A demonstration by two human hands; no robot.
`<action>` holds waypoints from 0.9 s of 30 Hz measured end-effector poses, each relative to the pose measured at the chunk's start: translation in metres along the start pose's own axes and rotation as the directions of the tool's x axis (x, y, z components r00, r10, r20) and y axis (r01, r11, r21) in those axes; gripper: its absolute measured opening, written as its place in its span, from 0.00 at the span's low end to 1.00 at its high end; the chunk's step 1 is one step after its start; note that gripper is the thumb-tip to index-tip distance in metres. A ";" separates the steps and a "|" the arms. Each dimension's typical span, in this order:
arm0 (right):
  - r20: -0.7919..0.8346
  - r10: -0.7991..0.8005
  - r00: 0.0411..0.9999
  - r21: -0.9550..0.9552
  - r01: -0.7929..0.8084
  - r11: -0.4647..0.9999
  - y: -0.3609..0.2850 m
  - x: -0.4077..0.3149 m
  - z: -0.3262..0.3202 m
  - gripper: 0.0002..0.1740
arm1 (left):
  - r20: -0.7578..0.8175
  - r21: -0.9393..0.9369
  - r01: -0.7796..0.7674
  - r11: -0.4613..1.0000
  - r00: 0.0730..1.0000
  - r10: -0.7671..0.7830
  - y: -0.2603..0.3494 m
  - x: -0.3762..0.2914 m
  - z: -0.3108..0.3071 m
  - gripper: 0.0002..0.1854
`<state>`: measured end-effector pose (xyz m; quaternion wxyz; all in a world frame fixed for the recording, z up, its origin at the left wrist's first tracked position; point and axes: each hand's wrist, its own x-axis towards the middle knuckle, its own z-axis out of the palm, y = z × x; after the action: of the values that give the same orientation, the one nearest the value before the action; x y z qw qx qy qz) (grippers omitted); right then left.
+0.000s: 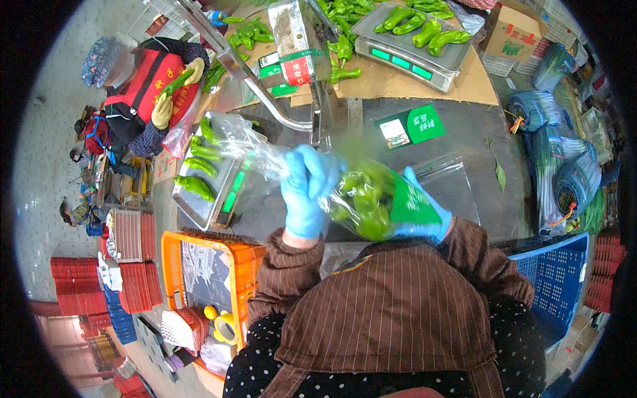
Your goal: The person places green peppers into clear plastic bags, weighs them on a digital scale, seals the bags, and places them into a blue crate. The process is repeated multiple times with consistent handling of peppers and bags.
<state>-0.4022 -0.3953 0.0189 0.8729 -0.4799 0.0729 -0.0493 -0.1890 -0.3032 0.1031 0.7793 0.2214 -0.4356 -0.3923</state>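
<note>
My left hand (307,189), in a blue glove, is closed around the gathered neck of a clear plastic bag (366,201) of green peppers. The bag's loose open end (244,142) spreads away to the left. My right hand (430,214), gloved likewise, supports the bag's filled end, its palm mostly hidden behind a green printed panel. Just beyond my hands stands a bag-neck sealing machine (298,49) with a bent metal bar (268,107). A flat clear bag (443,179) and a green-and-black printed card (410,127) lie on the dark tabletop.
Peppers lie on a scale (204,174) at left and another scale (410,49) at the back right. An orange crate (251,268) and a blue crate (552,283) flank me. A co-worker (154,89) holds a pepper at the left. Bundled greens (572,174) stand at right.
</note>
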 end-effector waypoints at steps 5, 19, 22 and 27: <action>-0.152 0.249 0.957 0.815 -0.022 0.579 0.038 0.004 -0.013 0.28 | -0.617 0.213 0.305 0.928 0.779 -0.114 -0.011 -0.022 -0.013 0.16; -0.803 -0.107 0.586 0.037 0.229 0.973 0.007 0.069 -0.096 0.20 | -0.788 -0.272 0.381 0.883 0.439 -0.432 -0.060 -0.022 -0.096 0.05; -0.751 -0.238 0.616 -0.133 0.212 0.968 -0.004 0.084 -0.129 0.17 | -0.736 -0.146 0.440 0.886 0.550 -0.394 -0.121 -0.056 -0.191 0.07; -0.771 -0.313 0.554 -0.229 0.217 0.949 0.002 0.092 -0.194 0.12 | -0.705 -0.185 0.522 0.833 0.519 -0.482 -0.117 -0.017 -0.152 0.18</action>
<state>-0.3451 -0.5693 -0.0928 0.7022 -0.4581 0.3853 -0.3856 -0.1141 -0.3581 -0.0653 0.7332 0.4933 -0.0165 -0.4678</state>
